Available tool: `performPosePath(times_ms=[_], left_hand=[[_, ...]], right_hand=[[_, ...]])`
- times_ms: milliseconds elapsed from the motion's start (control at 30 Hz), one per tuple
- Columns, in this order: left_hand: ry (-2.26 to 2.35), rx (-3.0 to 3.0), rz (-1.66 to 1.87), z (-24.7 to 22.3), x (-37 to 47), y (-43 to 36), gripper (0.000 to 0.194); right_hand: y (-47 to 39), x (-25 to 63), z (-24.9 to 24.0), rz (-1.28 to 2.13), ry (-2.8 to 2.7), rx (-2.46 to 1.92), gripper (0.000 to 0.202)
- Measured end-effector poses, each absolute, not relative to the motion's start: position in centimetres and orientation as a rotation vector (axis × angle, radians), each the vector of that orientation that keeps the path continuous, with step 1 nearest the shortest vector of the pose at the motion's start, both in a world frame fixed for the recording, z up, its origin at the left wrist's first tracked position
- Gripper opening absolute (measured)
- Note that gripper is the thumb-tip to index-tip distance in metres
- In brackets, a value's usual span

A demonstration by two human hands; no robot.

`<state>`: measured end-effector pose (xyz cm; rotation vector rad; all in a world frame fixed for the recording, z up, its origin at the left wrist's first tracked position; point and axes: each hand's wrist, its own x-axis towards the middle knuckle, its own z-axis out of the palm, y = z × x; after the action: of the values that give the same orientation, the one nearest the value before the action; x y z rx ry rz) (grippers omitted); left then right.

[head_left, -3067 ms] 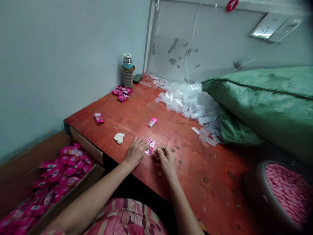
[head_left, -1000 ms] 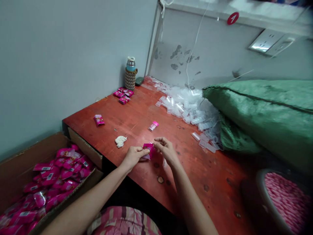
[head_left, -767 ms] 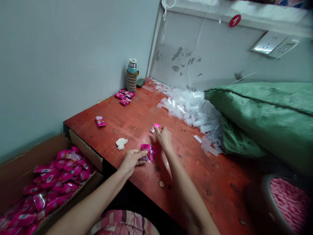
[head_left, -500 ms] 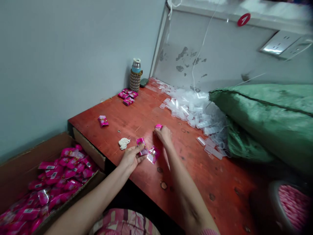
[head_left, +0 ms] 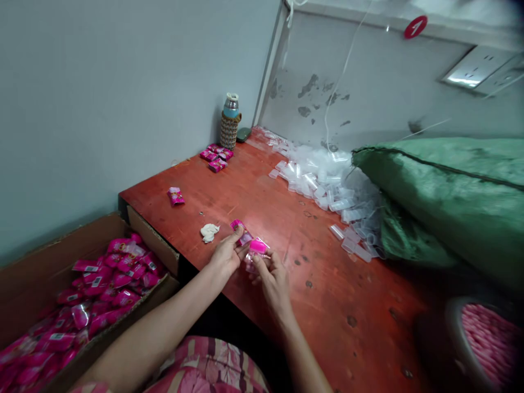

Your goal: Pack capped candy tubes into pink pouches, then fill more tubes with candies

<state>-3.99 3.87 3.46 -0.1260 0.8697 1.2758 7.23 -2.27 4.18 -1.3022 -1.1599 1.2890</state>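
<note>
My left hand [head_left: 226,255] pinches a pink printed packet [head_left: 240,230] between thumb and fingers, just above the red tabletop. Close beside it, my right hand [head_left: 276,281] is closed on a small bright pink piece [head_left: 257,246] with clear plastic about its lower end. The two held items meet or overlap between my fingertips; whether one is inside the other I cannot tell. A crumpled white wad [head_left: 210,232] lies left of my hands. Farther left rests a single pink packet [head_left: 176,196].
A cardboard box [head_left: 152,240] of pink packets stands at lower left. Several packets [head_left: 216,165] lie by a bottle in a knitted sleeve [head_left: 229,130]. Clear plastic sleeves [head_left: 327,183] are heaped before a green sack [head_left: 442,185]. A container of pink pieces [head_left: 487,338] sits at lower right.
My right hand has come back toward my body and left with the pink piece, up against my left hand. The printed film seen on the table between my hands no longer shows there clearly.
</note>
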Motion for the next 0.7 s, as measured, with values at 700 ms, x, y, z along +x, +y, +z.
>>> performPosePath(times_ms=[700], left_hand=[[0.791, 0.474, 1.176, 4.4, -3.0, 2.6, 0.026]], right_hand=[[-2.1, 7.3, 3.3, 1.201, -1.127, -1.303, 0.021]])
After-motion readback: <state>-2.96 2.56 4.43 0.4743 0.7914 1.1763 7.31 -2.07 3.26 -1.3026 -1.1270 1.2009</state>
